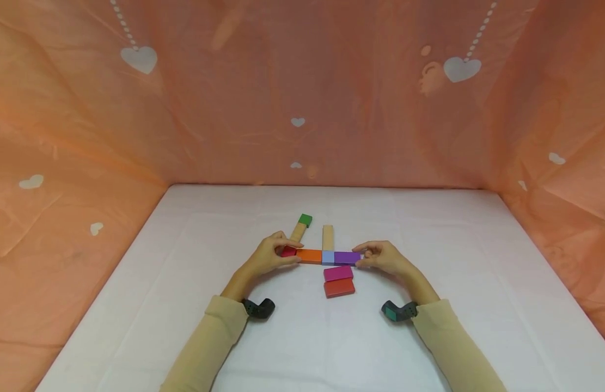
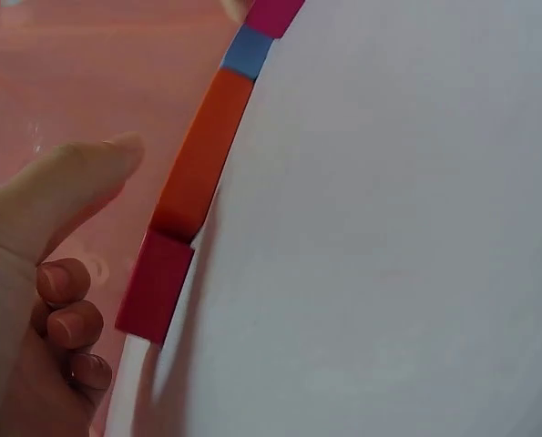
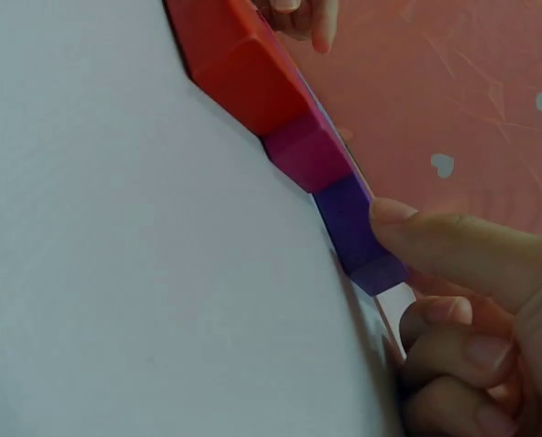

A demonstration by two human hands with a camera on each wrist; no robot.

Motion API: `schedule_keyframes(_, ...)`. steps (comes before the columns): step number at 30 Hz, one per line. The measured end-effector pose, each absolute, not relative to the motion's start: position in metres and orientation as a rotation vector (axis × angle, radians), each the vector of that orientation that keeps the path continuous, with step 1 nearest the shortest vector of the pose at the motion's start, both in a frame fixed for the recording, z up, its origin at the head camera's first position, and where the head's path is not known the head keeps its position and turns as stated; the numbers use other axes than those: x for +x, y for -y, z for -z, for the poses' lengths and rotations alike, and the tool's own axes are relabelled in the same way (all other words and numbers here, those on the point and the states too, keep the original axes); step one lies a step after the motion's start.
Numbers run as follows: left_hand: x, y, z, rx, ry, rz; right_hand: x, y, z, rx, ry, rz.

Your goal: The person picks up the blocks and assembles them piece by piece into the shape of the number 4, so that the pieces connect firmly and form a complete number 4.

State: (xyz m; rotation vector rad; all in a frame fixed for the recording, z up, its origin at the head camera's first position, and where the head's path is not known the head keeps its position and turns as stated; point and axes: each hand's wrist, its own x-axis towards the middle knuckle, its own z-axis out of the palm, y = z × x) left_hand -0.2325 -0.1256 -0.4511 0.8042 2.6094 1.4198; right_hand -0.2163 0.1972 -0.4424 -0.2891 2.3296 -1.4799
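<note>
A row of small flat blocks lies on the white cloth: a crimson block (image 1: 288, 251), an orange block (image 1: 309, 256), a light blue block (image 1: 328, 257) and a purple block (image 1: 348, 258). My left hand (image 1: 272, 253) is at the row's left end, thumb and index finger apart around the crimson and orange blocks. In the left wrist view its thumb stands clear of the orange block. At the other end, my right hand (image 1: 384, 257) pinches the purple block; the right wrist view has the thumb against its edge, index finger hidden.
Behind the row extend two plain wooden blocks, one (image 1: 328, 237) beyond the light blue block, another (image 1: 298, 232) leading to a green block (image 1: 305, 220). In front lie a magenta block (image 1: 338, 273) and a red block (image 1: 339, 288). Orange curtains (image 1: 331, 152) enclose the cloth-covered table (image 1: 184, 223).
</note>
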Motion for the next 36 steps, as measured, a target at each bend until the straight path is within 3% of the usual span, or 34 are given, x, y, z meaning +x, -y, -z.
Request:
schedule_keyframes(19, -0.203, 0.092, 0.435, 0.966, -2.542, -1.259, -0.214, -0.198, 0.444, -0.213, -2.309, 1.501)
schedule_keyframes(36, -0.186, 0.065, 0.438, 0.807, -2.734, -1.088, -0.214, -0.196, 0.445, -0.190, -2.321, 1.505)
